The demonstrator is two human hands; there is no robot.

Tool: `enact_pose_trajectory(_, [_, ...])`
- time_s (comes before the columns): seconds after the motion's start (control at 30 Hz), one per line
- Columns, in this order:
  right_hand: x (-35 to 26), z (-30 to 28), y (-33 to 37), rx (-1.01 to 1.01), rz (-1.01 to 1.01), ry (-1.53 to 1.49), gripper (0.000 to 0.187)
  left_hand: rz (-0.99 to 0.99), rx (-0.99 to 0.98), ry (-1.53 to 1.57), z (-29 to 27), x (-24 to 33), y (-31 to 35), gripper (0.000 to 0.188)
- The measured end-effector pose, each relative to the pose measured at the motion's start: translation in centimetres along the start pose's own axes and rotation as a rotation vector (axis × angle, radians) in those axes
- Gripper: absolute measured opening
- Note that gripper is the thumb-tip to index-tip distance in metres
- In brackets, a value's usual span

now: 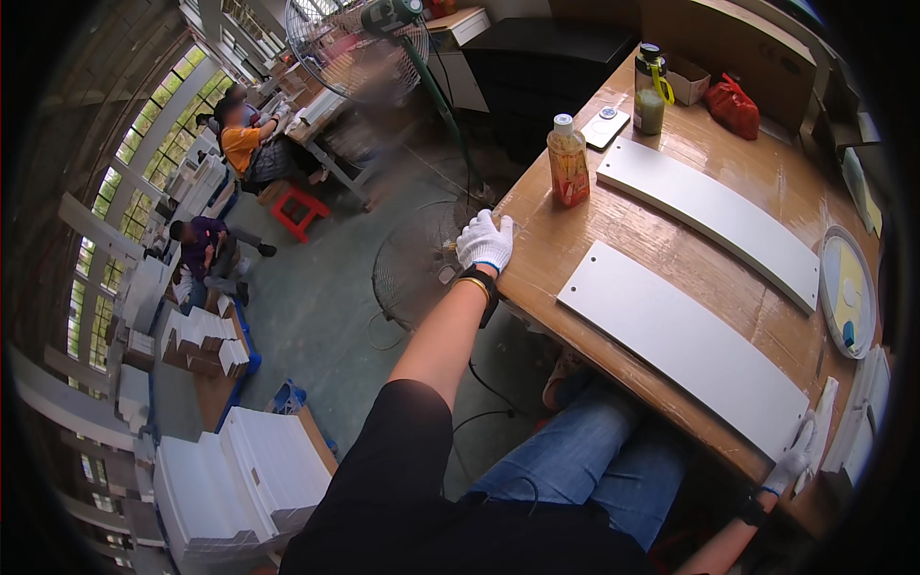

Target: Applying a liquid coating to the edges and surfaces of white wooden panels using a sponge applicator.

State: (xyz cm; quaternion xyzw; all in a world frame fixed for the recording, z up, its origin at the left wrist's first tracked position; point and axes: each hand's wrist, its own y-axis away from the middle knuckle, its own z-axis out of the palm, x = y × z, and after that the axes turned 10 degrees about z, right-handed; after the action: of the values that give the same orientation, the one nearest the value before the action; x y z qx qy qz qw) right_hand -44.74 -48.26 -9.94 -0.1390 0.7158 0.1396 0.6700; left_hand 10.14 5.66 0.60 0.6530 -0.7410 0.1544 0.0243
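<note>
The gloved left hand rests at the near-left edge of the cardboard-covered table, fingers bent and close together; we see nothing in it, though its palm is hidden. The gloved right hand is at the right end of the nearer white panel, seemingly touching it; we cannot tell whether it grips.

This panel lies flat on the table, to the left hand's right. Its long axis slants from upper left to lower right, ending by the right hand, which is the nearer; the left hand is apart from the panel's holed end.

Beyond, roughly parallel, we find the farther white panel, a bottle with reddish contents and, to the right, a round white tray.

The right fingertips are hard to make out beside a pale strip; the dark fisheye rim cuts off things at the far right.
</note>
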Motion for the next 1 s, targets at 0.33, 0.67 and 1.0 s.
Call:
enact_pose_trajectory(0.33, [-0.4, 0.5, 0.5, 0.012, -0.025, 0.029, 0.042, -0.012, 0.015, -0.003, 0.2, -0.1, 0.0, 0.055])
enact_pose_trajectory(0.67, [-0.1, 0.3, 0.3, 0.001, -0.019, 0.023, 0.042, -0.001, 0.017, 0.005, -0.1, 0.1, 0.2, 0.051])
enact_pose_trajectory(1.0, [0.4, -0.1, -0.1, 0.005, -0.053, 0.073, 0.04, -0.002, 0.007, 0.004, -0.1, 0.2, 0.1, 0.051])
